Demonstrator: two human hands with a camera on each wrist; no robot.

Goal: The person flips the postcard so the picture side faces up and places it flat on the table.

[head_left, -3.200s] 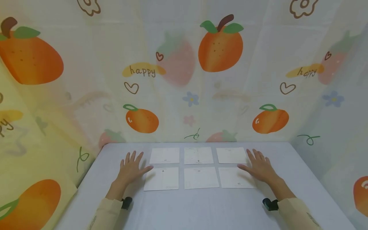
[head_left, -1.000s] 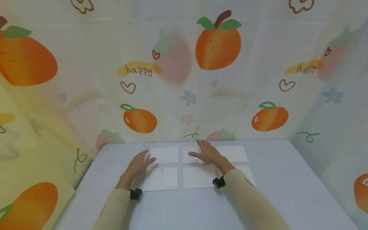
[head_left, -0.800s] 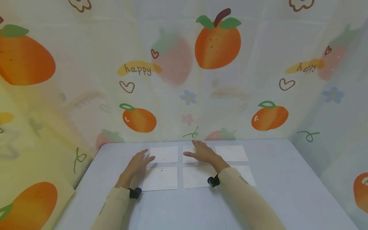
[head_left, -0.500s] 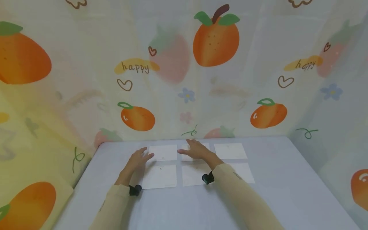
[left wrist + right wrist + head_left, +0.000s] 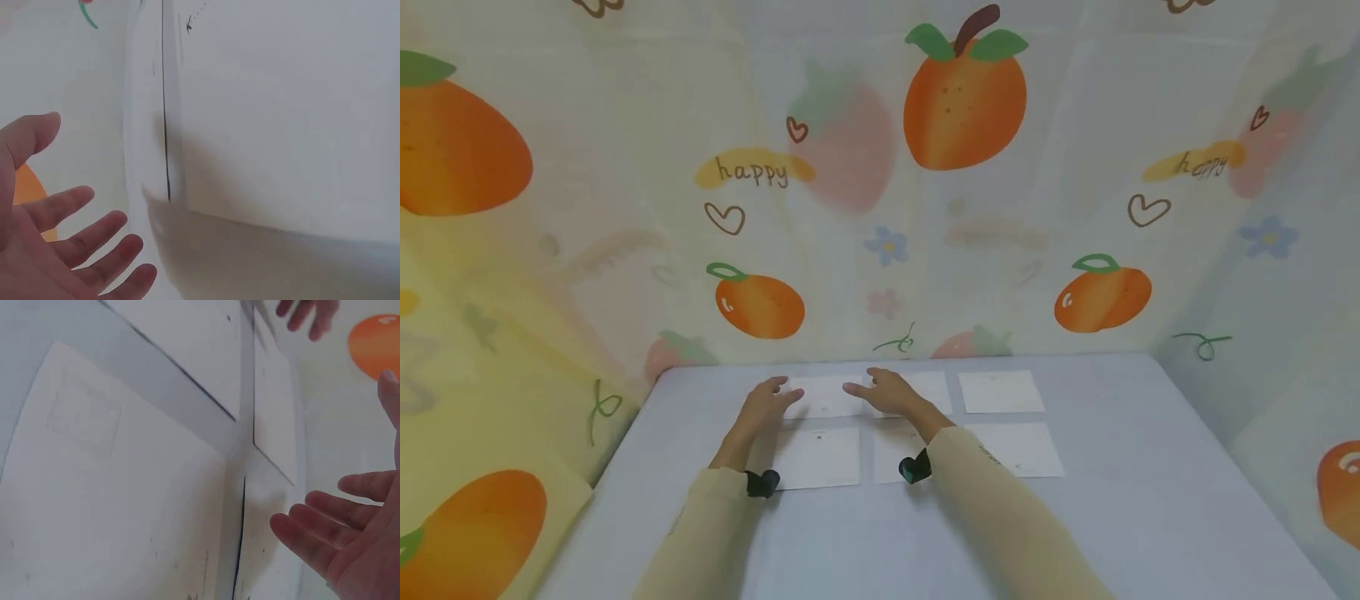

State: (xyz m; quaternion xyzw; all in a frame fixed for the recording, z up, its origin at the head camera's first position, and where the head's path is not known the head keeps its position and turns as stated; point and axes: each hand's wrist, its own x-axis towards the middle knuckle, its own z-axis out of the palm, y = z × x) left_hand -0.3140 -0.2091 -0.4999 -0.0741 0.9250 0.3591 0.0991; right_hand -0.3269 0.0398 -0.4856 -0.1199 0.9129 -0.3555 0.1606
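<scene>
Several white paper cards lie flat in two rows on the table. My left hand (image 5: 762, 408) is at the left edge of the back left card (image 5: 826, 402), its fingers spread and holding nothing. Above the back middle card (image 5: 934, 390), my right hand (image 5: 891, 393) reaches leftward, its thumb towards the back left card. It partly covers the middle card. In the left wrist view, spread fingers (image 5: 94, 240) stand apart from a card with a small dark mark. The right wrist view has my right fingers (image 5: 325, 525) loosely bent over the cards, touching nothing visible.
The front row holds a left card (image 5: 818, 458), a middle card (image 5: 887, 454) partly under the right wrist, and a right card (image 5: 1022, 450). A back right card (image 5: 1002, 392) lies apart. Behind the table (image 5: 850, 542) hangs a fruit-print curtain (image 5: 835, 275).
My right hand has swept left from the right-hand cards to over the back middle card. My left hand has shifted slightly inward. The cards have stayed put; the head view has tilted a little.
</scene>
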